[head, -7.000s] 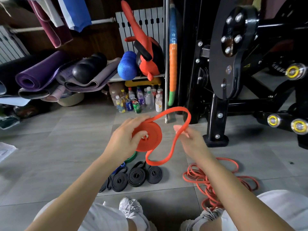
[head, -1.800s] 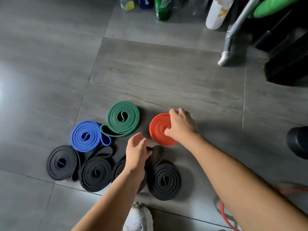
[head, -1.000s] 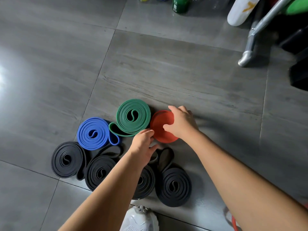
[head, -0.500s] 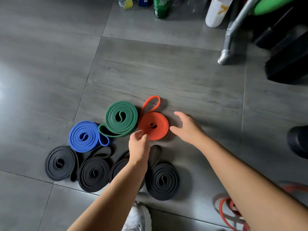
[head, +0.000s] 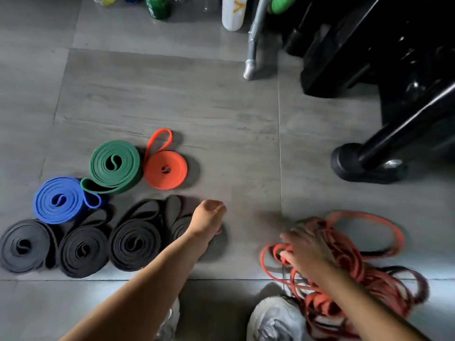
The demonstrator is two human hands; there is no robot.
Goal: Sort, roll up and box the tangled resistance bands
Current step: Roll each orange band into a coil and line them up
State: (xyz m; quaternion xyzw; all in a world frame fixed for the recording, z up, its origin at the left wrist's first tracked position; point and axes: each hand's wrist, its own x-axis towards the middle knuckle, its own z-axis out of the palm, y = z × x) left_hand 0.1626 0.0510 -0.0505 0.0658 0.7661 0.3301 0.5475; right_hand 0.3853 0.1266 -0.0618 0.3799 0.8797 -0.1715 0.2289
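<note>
Rolled bands lie on the grey floor: an orange roll (head: pixel 165 169) with a loose loop end, a green roll (head: pixel 114 166), a blue roll (head: pixel 59 199) and several black rolls (head: pixel 83 251). My left hand (head: pixel 208 217) hovers over the rightmost black roll (head: pixel 181 227), fingers loosely curled, holding nothing. At the lower right, my right hand (head: pixel 307 247) lies on the tangled pile of thin orange bands (head: pixel 364 271). It is blurred, and an orange strand runs by its fingers. Its grip is unclear.
Bottles (head: pixel 157 6) and a white bottle (head: pixel 232 11) stand at the far edge. A metal leg (head: pixel 251 67) and a black machine base with a round foot (head: pixel 364 166) stand to the right. My shoes (head: pixel 275 318) show at the bottom.
Both hands have left the orange roll, which now lies beside the green one. My right hand swung right and back onto the tangled orange pile. My left hand drew back over the black rolls.
</note>
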